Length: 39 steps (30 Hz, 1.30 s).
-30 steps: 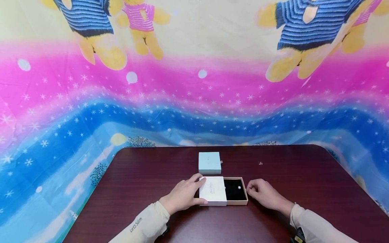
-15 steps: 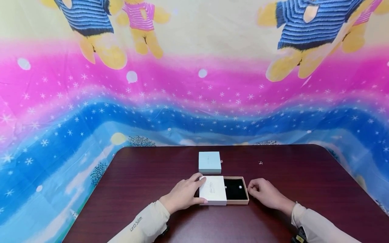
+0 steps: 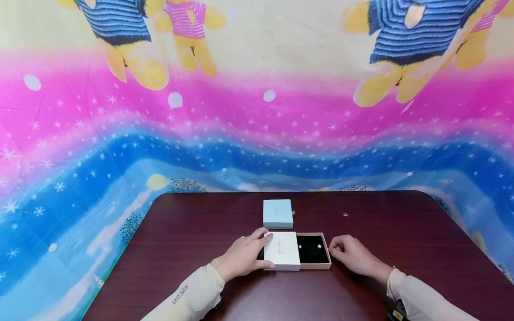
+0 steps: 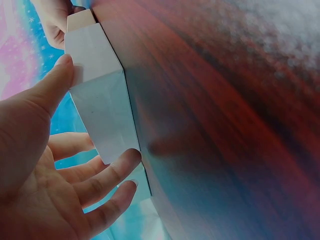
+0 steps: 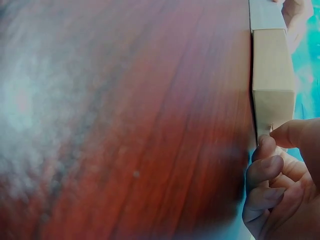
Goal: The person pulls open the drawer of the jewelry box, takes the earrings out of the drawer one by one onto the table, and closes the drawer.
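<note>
A white slide-out jewelry box (image 3: 281, 252) lies on the table with its drawer (image 3: 326, 266) partly out to the right. Two small pearl-like studs sit on the drawer's black padding (image 3: 311, 255). My left hand (image 3: 242, 255) holds the white sleeve, thumb on the near side and fingers at the far side; in the left wrist view the thumb touches the sleeve's edge (image 4: 95, 55). At the drawer's outer end, my right hand (image 3: 355, 255) pinches a small pull tab (image 5: 270, 129) between thumb and index finger, the other fingers curled.
Behind the white box stands a pale blue box (image 3: 278, 214) with a small tab on its right side. A tiny shiny item (image 3: 345, 215), too small to identify, lies farther right on the dark wood table (image 3: 192, 223). A printed cloth (image 3: 257, 120) hangs behind.
The drawer has slid slightly farther right out of the sleeve, and my right hand has moved right with it. A second stud shows more fully. My left hand keeps its hold.
</note>
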Each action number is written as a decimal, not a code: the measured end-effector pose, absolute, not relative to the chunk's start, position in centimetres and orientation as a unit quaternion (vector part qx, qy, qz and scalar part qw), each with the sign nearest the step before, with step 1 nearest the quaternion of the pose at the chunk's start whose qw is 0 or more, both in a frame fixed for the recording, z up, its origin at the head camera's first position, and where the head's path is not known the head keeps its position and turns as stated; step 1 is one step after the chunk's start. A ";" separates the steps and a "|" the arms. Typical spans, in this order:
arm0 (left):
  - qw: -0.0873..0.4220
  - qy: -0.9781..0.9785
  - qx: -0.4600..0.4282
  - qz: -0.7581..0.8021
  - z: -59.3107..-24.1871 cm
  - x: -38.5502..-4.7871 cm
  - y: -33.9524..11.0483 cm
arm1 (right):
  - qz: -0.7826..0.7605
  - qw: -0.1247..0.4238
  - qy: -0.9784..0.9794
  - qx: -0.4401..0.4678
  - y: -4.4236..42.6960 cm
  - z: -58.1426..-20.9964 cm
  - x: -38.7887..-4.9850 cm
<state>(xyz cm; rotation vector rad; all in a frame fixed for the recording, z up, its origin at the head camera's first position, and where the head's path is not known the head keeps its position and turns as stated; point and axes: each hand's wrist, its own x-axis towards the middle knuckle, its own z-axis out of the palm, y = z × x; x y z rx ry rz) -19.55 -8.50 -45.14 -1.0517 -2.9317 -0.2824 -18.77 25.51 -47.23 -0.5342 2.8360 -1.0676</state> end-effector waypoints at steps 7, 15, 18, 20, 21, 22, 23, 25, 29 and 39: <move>0.007 -0.937 -0.336 -0.091 -45.1 -19.6 -8.5 | -0.350 0.032 0.921 -0.170 25.6 -47.3 -18.8; 0.005 -0.938 -0.332 -0.094 -45.2 -19.4 -8.5 | -0.357 0.028 0.918 -0.170 25.6 -47.6 -18.8; 0.005 -0.939 -0.331 -0.092 -45.2 -19.5 -8.5 | -0.357 0.025 0.919 -0.168 25.6 -47.6 -18.8; 0.006 -0.939 -0.332 -0.092 -45.2 -19.5 -8.5 | -0.357 0.025 0.919 -0.166 25.7 -47.7 -18.9; 0.006 -0.939 -0.332 -0.092 -45.2 -19.5 -8.5 | -0.357 0.026 0.919 -0.165 25.7 -47.7 -18.9; 0.007 -0.939 -0.332 -0.093 -45.2 -19.5 -8.5 | -0.358 0.026 0.919 -0.164 25.7 -47.7 -18.9; 0.007 -0.938 -0.333 -0.093 -45.2 -19.6 -8.5 | -0.358 0.026 0.919 -0.164 25.7 -47.8 -18.9; 0.008 -0.938 -0.333 -0.093 -45.2 -19.6 -8.5 | -0.359 0.025 0.918 -0.164 25.7 -47.8 -18.9; 0.005 -0.939 -0.332 -0.094 -45.3 -19.5 -8.5 | -0.358 0.022 0.919 -0.166 25.7 -47.8 -18.9; 0.003 -0.939 -0.332 -0.094 -45.2 -19.5 -8.5 | -0.368 0.032 0.917 -0.151 26.0 -47.4 -19.0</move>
